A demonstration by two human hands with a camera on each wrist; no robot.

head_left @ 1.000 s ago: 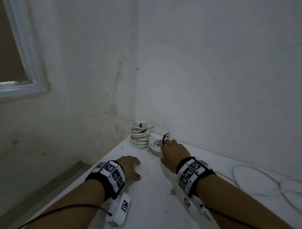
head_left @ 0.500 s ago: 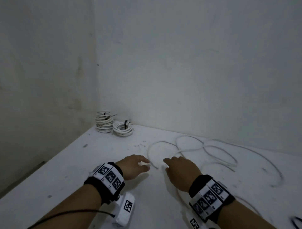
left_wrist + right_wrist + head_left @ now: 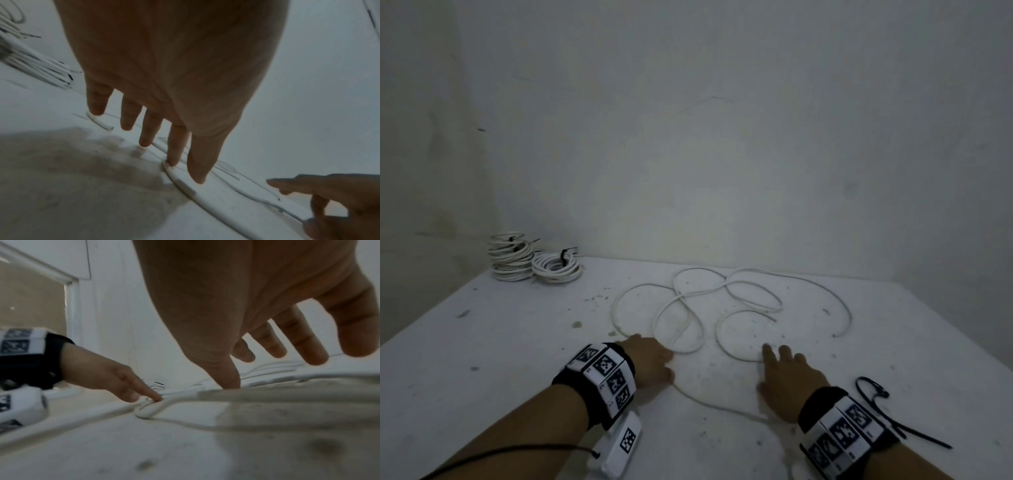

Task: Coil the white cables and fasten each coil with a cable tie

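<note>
A loose white cable (image 3: 702, 292) lies in several open loops across the middle of the white table (image 3: 482, 342). My left hand (image 3: 650, 356) lies flat at the loops' near left, its straight fingers (image 3: 174, 146) touching the cable (image 3: 185, 188). To the right, my right hand (image 3: 780, 359) is spread over another loop, thumb tip down beside the cable (image 3: 144, 413), gripping nothing. Two tied white coils (image 3: 556, 269) sit in the far left corner. Black cable ties (image 3: 883, 394) lie just right of my right wrist.
Walls close the table off at the back and on the left. The table's left edge runs diagonally at the near left. The tabletop is speckled with small dark marks.
My right hand has let go of the tied coil in the corner. Both hands have moved right to the loose cable, and my view has swung right with them.
</note>
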